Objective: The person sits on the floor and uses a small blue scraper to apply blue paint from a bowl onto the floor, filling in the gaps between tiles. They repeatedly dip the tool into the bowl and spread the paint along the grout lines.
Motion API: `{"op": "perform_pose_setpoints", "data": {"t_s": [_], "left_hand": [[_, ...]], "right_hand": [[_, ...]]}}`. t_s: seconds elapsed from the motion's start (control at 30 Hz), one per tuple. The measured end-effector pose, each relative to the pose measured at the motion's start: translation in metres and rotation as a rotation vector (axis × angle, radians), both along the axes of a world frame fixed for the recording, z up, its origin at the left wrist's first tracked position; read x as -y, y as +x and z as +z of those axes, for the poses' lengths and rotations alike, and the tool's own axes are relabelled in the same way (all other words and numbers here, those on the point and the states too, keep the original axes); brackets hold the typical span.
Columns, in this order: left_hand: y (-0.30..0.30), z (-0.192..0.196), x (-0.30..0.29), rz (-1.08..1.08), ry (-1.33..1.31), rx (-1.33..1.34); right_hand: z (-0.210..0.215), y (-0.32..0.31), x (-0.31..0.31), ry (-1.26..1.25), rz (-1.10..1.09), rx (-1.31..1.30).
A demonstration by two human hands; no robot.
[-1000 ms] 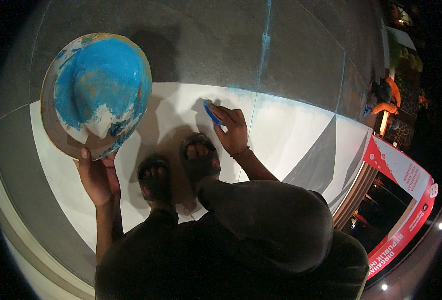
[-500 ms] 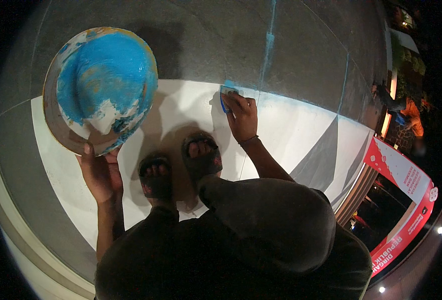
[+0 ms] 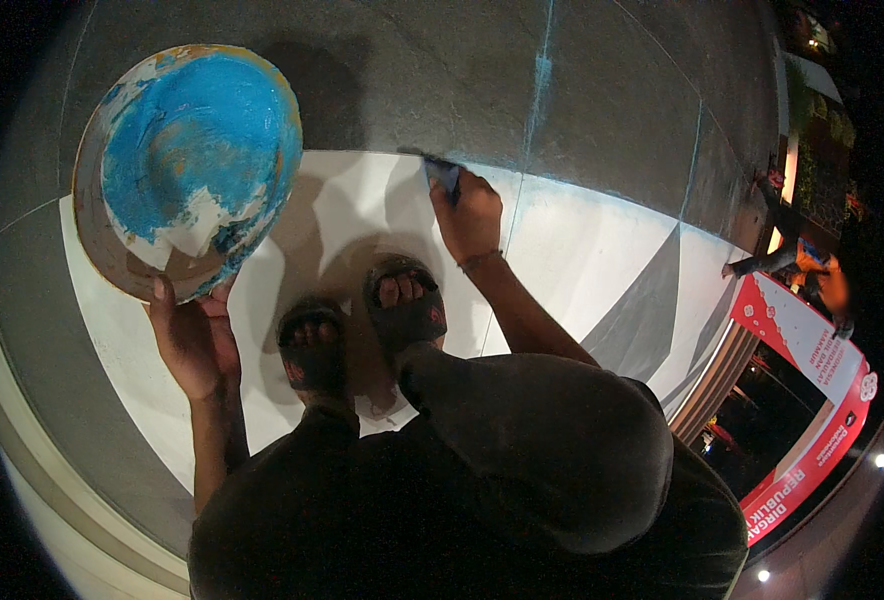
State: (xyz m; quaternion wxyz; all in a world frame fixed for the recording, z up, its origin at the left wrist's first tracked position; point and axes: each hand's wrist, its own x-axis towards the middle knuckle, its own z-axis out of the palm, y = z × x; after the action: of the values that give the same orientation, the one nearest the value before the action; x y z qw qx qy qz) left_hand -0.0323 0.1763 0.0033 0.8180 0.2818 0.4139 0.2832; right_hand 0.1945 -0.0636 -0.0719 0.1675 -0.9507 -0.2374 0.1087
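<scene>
At the left, my left hand (image 3: 194,345) grips the near rim of a round, shallow dish (image 3: 112,240), with the thumb over the edge. Wet blue paint (image 3: 232,95) coats much of its inside, over white and tan smears. My right hand (image 3: 472,220) is closed on a small flat blue piece (image 3: 444,176), mostly hidden by the fingers; whether it is a sponge or a scraper I cannot tell. That piece is at the border where the white floor area (image 3: 362,200) meets the dark grey floor (image 3: 422,80).
My sandalled feet (image 3: 402,300) stand on the white area between my hands. Thin blue streaks (image 3: 540,80) run across the grey floor. Grey triangular shapes (image 3: 632,310) cross the white at right. Beyond are a red and white banner frame (image 3: 812,350) and a person in orange (image 3: 822,280).
The dish has shifted slightly left and away from me. My right hand has moved a little left along the border, its blue piece now more edge-on. The person in orange has changed posture.
</scene>
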Motion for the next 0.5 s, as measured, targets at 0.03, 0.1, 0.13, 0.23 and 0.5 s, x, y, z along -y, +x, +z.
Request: {"op": "perform_pose_setpoints", "data": {"t_s": [0.03,0.1,0.13,0.23,0.5], "left_hand": [[0.000,0.000,-0.001,-0.005,-0.002,0.004],[-0.002,0.004,0.000,-0.013,0.000,-0.005],[-0.002,0.005,0.001,-0.011,0.009,-0.025],[0.000,0.002,0.003,-0.001,0.026,-0.043],[-0.005,-0.005,-0.001,0.028,-0.028,0.004]], "right_hand": [[0.002,-0.007,0.003,0.053,0.057,0.040],[0.003,-0.017,0.013,0.168,0.170,0.105],[0.006,-0.016,0.018,0.118,0.181,0.072],[-0.003,0.001,0.026,0.040,0.221,0.261],[-0.001,-0.015,0.034,-0.015,0.315,0.117]]}}
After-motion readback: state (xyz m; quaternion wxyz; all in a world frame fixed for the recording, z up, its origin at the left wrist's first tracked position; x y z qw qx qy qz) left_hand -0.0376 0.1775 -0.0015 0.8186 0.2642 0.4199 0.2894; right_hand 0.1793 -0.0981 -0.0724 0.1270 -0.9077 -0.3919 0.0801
